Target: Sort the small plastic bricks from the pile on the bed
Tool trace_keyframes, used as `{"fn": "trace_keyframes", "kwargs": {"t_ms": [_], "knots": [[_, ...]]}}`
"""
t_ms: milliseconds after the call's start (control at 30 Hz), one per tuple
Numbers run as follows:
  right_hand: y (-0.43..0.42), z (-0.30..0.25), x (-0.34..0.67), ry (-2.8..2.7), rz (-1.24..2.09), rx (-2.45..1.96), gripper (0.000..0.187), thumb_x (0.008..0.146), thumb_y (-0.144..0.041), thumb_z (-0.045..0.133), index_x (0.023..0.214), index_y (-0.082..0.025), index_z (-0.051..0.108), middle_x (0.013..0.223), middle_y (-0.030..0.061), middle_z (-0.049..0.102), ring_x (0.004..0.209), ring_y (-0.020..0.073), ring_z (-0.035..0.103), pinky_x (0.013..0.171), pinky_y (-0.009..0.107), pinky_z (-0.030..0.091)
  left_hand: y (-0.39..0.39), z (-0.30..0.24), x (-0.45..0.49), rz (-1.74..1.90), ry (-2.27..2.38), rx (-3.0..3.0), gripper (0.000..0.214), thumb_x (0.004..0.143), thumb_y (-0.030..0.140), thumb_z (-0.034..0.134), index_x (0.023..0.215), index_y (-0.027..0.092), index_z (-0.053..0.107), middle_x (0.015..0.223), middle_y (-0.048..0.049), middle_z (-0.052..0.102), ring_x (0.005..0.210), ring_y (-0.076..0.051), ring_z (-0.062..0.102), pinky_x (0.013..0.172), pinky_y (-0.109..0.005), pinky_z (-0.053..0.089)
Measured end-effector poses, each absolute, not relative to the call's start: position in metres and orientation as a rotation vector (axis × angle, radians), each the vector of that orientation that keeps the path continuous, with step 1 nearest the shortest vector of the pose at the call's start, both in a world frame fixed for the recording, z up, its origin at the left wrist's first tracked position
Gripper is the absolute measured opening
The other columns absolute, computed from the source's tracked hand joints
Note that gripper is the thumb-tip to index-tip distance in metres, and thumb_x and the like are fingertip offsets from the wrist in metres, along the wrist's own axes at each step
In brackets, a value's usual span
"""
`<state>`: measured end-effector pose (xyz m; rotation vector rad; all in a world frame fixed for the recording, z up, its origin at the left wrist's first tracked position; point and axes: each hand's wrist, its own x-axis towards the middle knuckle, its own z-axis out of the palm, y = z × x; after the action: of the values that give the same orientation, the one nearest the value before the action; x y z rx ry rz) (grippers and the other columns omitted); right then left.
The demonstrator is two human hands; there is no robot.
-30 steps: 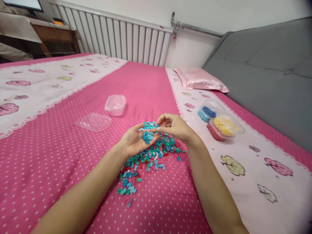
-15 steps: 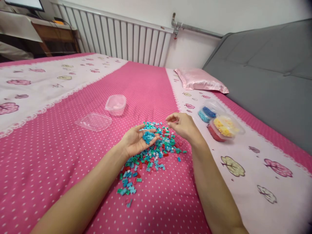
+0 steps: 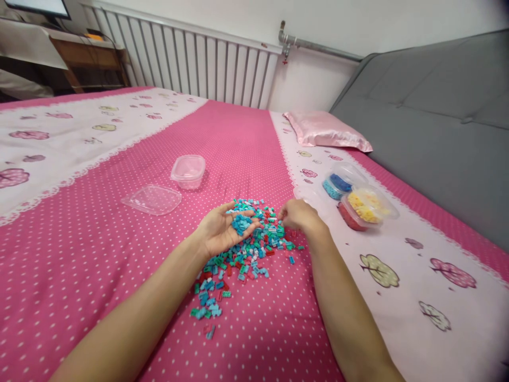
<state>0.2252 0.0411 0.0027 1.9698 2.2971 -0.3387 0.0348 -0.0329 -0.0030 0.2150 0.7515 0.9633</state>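
Observation:
My left hand (image 3: 225,229) is palm up with the fingers slightly curled, cupping a small heap of light-blue toy building bricks (image 3: 240,224). It hovers over a spread-out pile of tiny bricks (image 3: 260,246) in blue, green, red, pink and white on the bedspread. At the pile's right edge, my right hand (image 3: 299,215) points down with its fingers pressed together among the bricks. Its fingertips are partly hidden, and I cannot see whether a brick is between them. A few stray bricks (image 3: 210,333) lie nearer to me.
Beyond the pile, to the left, stand a clear plastic tub (image 3: 188,172) and a flat clear lid (image 3: 151,200). On the right are clear tubs of blue bricks (image 3: 341,183), yellow bricks (image 3: 362,207) and red bricks (image 3: 351,218). A pink pillow (image 3: 328,130) rests near the grey headboard (image 3: 433,101).
My right hand has dropped from above the pile down to its right edge, and its fingers have closed together. The left hand keeps its place with the light-blue bricks.

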Motion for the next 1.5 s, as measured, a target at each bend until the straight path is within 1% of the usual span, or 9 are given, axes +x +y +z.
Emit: {"fn": "trace_keyframes", "kwargs": {"t_ms": [233, 400, 467, 567, 700, 967, 1133, 1267, 1500], "knots": [[0.042, 0.000, 0.217, 2.231, -0.294, 1.963, 0.021, 0.071, -0.013, 0.063, 0.088, -0.023, 0.072, 0.095, 0.0073, 0.070, 0.084, 0.0221, 0.066, 0.067, 0.027, 0.049, -0.034, -0.001, 0.036, 0.976, 0.775, 0.214, 0.039, 0.095, 0.030, 0.029, 0.106, 0.001, 0.053, 0.079, -0.0183, 0.066, 0.080, -0.024, 0.069, 0.065, -0.028, 0.057], [0.041, 0.001, 0.220, 2.303, -0.285, 2.032, 0.016, 0.070, -0.018, 0.067, 0.084, -0.023, 0.072, 0.090, 0.0064, 0.070, 0.085, 0.0231, 0.066, 0.065, 0.026, 0.047, -0.033, -0.002, 0.035, 0.972, 0.753, 0.209, 0.038, 0.094, 0.030, 0.031, 0.107, 0.002, 0.054, 0.080, -0.0181, 0.066, 0.079, -0.025, 0.069, 0.063, -0.029, 0.057], [0.040, 0.003, 0.222, 2.406, -0.321, 2.075, 0.013, 0.071, -0.019, 0.068, 0.083, -0.023, 0.071, 0.088, 0.0049, 0.071, 0.084, 0.0215, 0.065, 0.064, 0.024, 0.045, -0.033, -0.003, 0.035, 0.979, 0.757, 0.203, 0.038, 0.094, 0.029, 0.031, 0.107, 0.002, 0.054, 0.079, -0.0177, 0.066, 0.079, -0.024, 0.069, 0.064, -0.030, 0.057], [0.036, 0.010, 0.222, 2.665, -0.465, 2.047, 0.009, 0.075, -0.017, 0.066, 0.081, -0.020, 0.070, 0.080, 0.0025, 0.070, 0.076, 0.0164, 0.064, 0.063, 0.021, 0.042, -0.034, -0.002, 0.036, 0.979, 0.761, 0.197, 0.038, 0.094, 0.029, 0.031, 0.106, 0.003, 0.054, 0.077, -0.0166, 0.066, 0.079, -0.024, 0.069, 0.064, -0.029, 0.057], [0.025, 0.020, 0.216, 3.071, -0.855, 1.774, 0.007, 0.074, -0.017, 0.068, 0.081, -0.017, 0.069, 0.067, -0.0011, 0.067, 0.062, 0.0116, 0.061, 0.059, 0.019, 0.042, -0.034, -0.001, 0.037, 0.971, 0.772, 0.217, 0.039, 0.095, 0.030, 0.029, 0.106, 0.002, 0.054, 0.075, -0.0164, 0.065, 0.075, -0.023, 0.069, 0.062, -0.027, 0.057], [0.012, 0.021, 0.200, 3.211, -1.230, 1.391, 0.014, 0.075, -0.022, 0.067, 0.087, -0.016, 0.071, 0.070, 0.0003, 0.068, 0.062, 0.0118, 0.061, 0.058, 0.020, 0.045, -0.033, -0.001, 0.038, 1.015, 0.748, 0.223, 0.036, 0.095, 0.025, 0.030, 0.109, 0.002, 0.053, 0.074, -0.0140, 0.065, 0.073, -0.021, 0.068, 0.064, -0.026, 0.056], [0.014, 0.023, 0.203, 3.288, -1.183, 1.657, 0.015, 0.076, -0.015, 0.062, 0.087, -0.016, 0.071, 0.074, 0.0011, 0.068, 0.062, 0.0109, 0.060, 0.060, 0.021, 0.046, -0.033, -0.001, 0.037, 0.972, 0.787, 0.239, 0.038, 0.095, 0.028, 0.029, 0.107, 0.001, 0.053, 0.074, -0.0157, 0.064, 0.075, -0.022, 0.068, 0.062, -0.025, 0.056], [0.019, 0.024, 0.209, 3.368, -1.138, 1.998, 0.015, 0.077, -0.022, 0.061, 0.087, -0.015, 0.070, 0.072, 0.0009, 0.066, 0.056, 0.0109, 0.057, 0.058, 0.024, 0.046, -0.033, -0.002, 0.037, 0.974, 0.803, 0.248, 0.038, 0.095, 0.029, 0.029, 0.105, 0.002, 0.053, 0.079, -0.0165, 0.064, 0.079, -0.023, 0.068, 0.059, -0.024, 0.055], [0.017, 0.025, 0.234, 3.449, -1.023, 2.430, 0.025, 0.078, -0.031, 0.059, 0.096, -0.015, 0.066, 0.082, 0.0032, 0.065, 0.055, 0.0116, 0.056, 0.054, 0.026, 0.046, -0.037, 0.001, 0.035, 1.002, 0.764, 0.269, 0.034, 0.094, 0.027, 0.033, 0.103, 0.002, 0.054, 0.078, -0.0158, 0.064, 0.077, -0.022, 0.068, 0.060, -0.025, 0.056]]}}
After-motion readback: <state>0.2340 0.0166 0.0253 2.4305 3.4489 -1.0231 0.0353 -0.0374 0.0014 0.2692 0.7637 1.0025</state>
